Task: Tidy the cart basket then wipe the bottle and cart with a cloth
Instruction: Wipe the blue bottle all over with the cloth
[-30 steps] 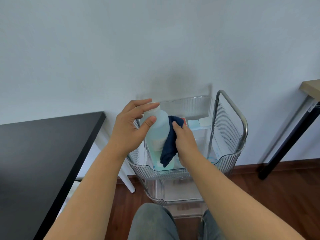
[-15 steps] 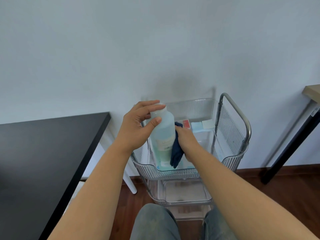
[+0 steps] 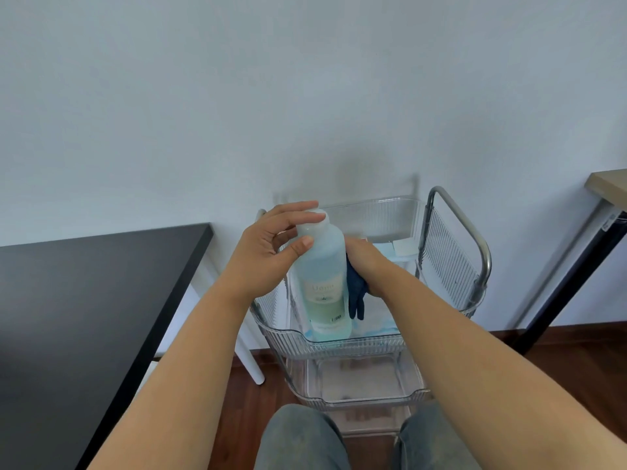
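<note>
A pale translucent bottle with a light label stands upright in the top basket of the clear ribbed cart. My left hand grips its neck and cap, thumb on the shoulder. My right hand presses a dark blue cloth against the bottle's right side; the cloth's end hangs down below my palm. Most of the cloth is hidden behind the bottle and my hand.
Small white and pale blue packets lie at the back of the top basket. The metal cart handle rises on the right. A black table is at left, a black table leg at right, and the lower basket sits above my knees.
My right hand with the cloth has slid round toward the far right side of the bottle, so less cloth shows. The left hand keeps its hold at the top.
</note>
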Tool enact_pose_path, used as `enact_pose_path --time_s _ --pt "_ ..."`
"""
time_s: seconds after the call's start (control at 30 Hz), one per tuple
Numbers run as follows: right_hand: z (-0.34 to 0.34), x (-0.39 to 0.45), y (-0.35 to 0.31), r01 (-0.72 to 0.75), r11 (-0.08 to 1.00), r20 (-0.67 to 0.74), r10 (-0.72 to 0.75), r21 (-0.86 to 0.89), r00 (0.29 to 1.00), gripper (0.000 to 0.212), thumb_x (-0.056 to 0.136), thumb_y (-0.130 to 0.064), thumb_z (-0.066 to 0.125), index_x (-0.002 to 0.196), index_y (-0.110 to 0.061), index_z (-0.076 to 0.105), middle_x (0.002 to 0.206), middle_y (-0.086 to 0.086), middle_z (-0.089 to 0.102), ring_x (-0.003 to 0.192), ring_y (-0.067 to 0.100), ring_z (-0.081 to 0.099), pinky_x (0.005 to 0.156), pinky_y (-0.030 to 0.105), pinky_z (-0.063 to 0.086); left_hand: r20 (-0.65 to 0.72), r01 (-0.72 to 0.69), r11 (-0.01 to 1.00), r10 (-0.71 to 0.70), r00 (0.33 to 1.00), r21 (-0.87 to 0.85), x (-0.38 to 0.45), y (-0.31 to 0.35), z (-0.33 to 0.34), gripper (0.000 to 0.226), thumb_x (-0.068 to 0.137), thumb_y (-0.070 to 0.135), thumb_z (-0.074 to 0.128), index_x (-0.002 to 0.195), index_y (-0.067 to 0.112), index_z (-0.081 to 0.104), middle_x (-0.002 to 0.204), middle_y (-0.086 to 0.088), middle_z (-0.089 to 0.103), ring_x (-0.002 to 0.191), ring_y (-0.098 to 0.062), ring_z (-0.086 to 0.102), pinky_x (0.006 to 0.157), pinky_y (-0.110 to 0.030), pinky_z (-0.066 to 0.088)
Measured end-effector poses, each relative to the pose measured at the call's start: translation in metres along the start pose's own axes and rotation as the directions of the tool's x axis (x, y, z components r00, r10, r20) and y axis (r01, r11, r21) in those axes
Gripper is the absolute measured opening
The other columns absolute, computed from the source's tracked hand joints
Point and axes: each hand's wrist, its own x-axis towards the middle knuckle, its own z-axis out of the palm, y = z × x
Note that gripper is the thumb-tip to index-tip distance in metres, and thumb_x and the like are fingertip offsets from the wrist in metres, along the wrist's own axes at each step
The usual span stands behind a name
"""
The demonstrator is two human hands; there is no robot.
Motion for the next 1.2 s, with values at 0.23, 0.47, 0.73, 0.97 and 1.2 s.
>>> enact_pose_path --time_s 0.23,0.47,0.73,0.97,1.2 --pt "0.009 -0.018 0.034 0.19 0.965 -0.237 -0.145 0.18 0.961 0.021 0.096 -0.022 0.047 0.102 -0.02 0.067 0.095 0.002 0.07 0.09 0.02 0.064 0.074 0.031 0.048 -0.208 0.014 0.982 0.026 0.978 0.187 -0.001 0.016 0.012 0.024 0.075 0.027 0.085 0.084 0.036 0.065 0.115 0.025 0.07 0.113 -0.007 0.064 0.091 -0.029 0.055" --pt "0.012 -0.012 -0.008 0.327 0.921 -0.229 -0.279 0.21 0.933 0.023 0.096 -0.029 0.047 0.096 -0.021 0.069 0.094 0.013 0.072 0.087 0.027 0.067 0.079 0.042 0.053 -0.115 0.048 0.993 -0.035 0.993 0.108 0.005 0.013 0.011 0.025 0.083 0.018 0.079 0.084 0.032 0.058 0.118 0.02 0.07 0.112 -0.011 0.064 0.096 -0.034 0.054" --pt "0.003 -0.003 0.01 0.057 0.977 -0.053 -0.047 0.206 0.998 0.022 0.093 -0.032 0.05 0.091 -0.027 0.072 0.09 0.005 0.076 0.092 0.028 0.068 0.086 0.04 0.051 0.05 0.049 0.999 -0.048 0.998 -0.024 0.01 0.011 0.002 0.022 0.088 0.005 0.071 0.089 0.021 0.057 0.128 0.005 0.068 0.118 -0.016 0.064 0.102 -0.047 0.051" --pt "0.017 -0.015 0.035 0.199 0.936 -0.3 -0.108 0.292 0.948 0.022 0.098 -0.027 0.046 0.105 -0.022 0.066 0.101 0.005 0.071 0.094 0.021 0.066 0.075 0.033 0.052 -0.096 -0.013 0.938 0.049 0.994 0.346 -0.005 0.001 0.016 0.021 0.097 0.031 0.055 0.114 0.042 0.051 0.131 0.025 0.049 0.113 0.001 0.048 0.107 -0.055 0.038" --pt "0.028 -0.018 -0.001 0.388 0.884 -0.348 -0.289 0.26 0.892 0.022 0.099 -0.025 0.045 0.101 -0.016 0.065 0.091 0.006 0.068 0.082 0.02 0.064 0.072 0.033 0.052 -0.185 0.103 0.925 -0.036 0.982 0.367 0.0 0.008 0.014 0.029 0.086 0.041 0.072 0.096 0.048 0.046 0.104 0.011 0.061 0.102 -0.008 0.056 0.082 -0.029 0.05"
